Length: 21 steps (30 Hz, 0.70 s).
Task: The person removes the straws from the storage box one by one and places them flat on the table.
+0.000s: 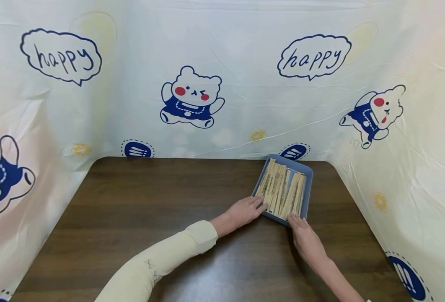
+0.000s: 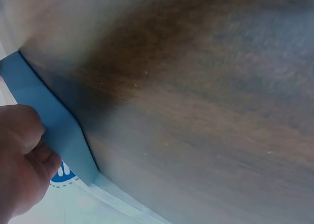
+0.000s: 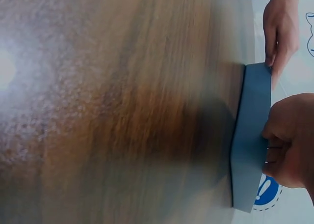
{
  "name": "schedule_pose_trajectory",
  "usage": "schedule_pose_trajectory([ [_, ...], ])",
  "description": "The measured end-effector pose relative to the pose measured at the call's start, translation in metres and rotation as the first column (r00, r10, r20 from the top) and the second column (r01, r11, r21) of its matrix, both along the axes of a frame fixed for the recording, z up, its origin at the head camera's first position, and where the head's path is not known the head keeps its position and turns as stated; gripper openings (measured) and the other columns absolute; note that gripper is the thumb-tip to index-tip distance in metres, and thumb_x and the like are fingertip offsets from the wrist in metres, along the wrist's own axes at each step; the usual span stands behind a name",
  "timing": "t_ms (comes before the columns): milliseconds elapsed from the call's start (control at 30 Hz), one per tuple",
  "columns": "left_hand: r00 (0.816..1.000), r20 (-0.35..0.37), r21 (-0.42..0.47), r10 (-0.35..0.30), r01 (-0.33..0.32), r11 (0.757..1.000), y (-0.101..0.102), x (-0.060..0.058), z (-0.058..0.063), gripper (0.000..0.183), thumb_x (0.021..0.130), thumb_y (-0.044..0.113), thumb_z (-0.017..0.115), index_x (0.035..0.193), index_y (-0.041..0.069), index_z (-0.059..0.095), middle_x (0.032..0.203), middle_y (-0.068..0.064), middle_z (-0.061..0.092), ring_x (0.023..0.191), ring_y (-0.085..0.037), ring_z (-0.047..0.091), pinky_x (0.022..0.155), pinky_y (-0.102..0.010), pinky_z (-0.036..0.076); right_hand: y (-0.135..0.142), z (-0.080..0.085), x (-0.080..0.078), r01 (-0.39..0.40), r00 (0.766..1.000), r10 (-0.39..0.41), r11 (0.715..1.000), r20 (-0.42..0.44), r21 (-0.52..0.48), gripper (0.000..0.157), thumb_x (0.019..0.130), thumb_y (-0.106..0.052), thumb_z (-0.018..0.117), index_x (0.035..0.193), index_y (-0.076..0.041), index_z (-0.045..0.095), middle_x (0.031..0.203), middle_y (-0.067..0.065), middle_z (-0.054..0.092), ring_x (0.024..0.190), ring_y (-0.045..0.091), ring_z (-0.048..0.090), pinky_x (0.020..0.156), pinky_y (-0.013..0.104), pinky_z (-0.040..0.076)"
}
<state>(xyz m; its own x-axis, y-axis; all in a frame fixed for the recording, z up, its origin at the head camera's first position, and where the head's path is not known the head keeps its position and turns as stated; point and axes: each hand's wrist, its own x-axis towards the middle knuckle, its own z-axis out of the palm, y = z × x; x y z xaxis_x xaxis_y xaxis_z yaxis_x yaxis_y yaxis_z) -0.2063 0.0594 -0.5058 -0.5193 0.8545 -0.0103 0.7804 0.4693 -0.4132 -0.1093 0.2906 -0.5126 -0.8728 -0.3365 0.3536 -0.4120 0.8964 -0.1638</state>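
A blue rectangular tray (image 1: 309, 186) sits at an angle on the far right of the table. Packed in it are several pale, narrow strips (image 1: 279, 184) with small dark print; their exact kind is too small to tell. My left hand (image 1: 245, 210) grips the tray's near left rim, its fingers reaching over the edge. At the near right corner, my right hand (image 1: 306, 241) holds the rim. In the left wrist view, the curled left hand (image 2: 22, 160) meets the tray wall (image 2: 54, 121). The right wrist view shows bent right fingers (image 3: 277, 157) against the tray's side (image 3: 249, 135).
Beneath lies a dark brown wooden table (image 1: 162, 197). A pale curtain (image 1: 245, 63) printed with bears and lettering hangs behind it and along both sides. The tray's far edge is close to the back curtain.
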Motion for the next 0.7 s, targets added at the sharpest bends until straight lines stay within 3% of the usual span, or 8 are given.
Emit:
schedule_pose_trajectory([
  [200,1.0,-0.003,0.033,0.01,-0.01,0.999,-0.009,0.006,0.0,0.05,0.104,0.014,0.054,0.153,0.016,0.043,0.151,-0.011,0.045,0.138,-0.02,0.043,0.109,-0.028,0.039,-0.006,0.001,-0.003,-0.011,0.999,0.01,1.0,0.046,0.023,0.038,0.086,0.017,0.061,0.124,0.013,0.063,0.127,0.029,0.061,0.12,0.041,0.058,0.103,0.056,0.044],
  [500,0.999,-0.021,0.08,0.041,-0.039,0.996,-0.027,0.015,0.001,0.046,0.104,0.017,0.055,0.15,0.015,0.047,0.147,-0.01,0.05,0.134,-0.019,0.048,0.106,-0.028,0.042,-0.015,0.002,-0.009,-0.104,0.995,0.104,0.994,-0.01,0.035,0.042,0.079,0.02,0.067,0.121,0.013,0.064,0.123,0.029,0.063,0.115,0.04,0.061,0.097,0.056,0.048],
  [700,0.998,-0.028,0.115,0.063,-0.06,0.992,-0.043,0.024,0.001,0.047,0.102,0.016,0.06,0.147,0.013,0.05,0.144,-0.012,0.053,0.131,-0.02,0.052,0.104,-0.029,0.045,-0.024,0.002,-0.012,-0.146,0.989,0.145,0.989,0.037,0.031,0.043,0.082,0.02,0.064,0.124,0.013,0.063,0.127,0.028,0.061,0.119,0.04,0.059,0.1,0.057,0.046],
])
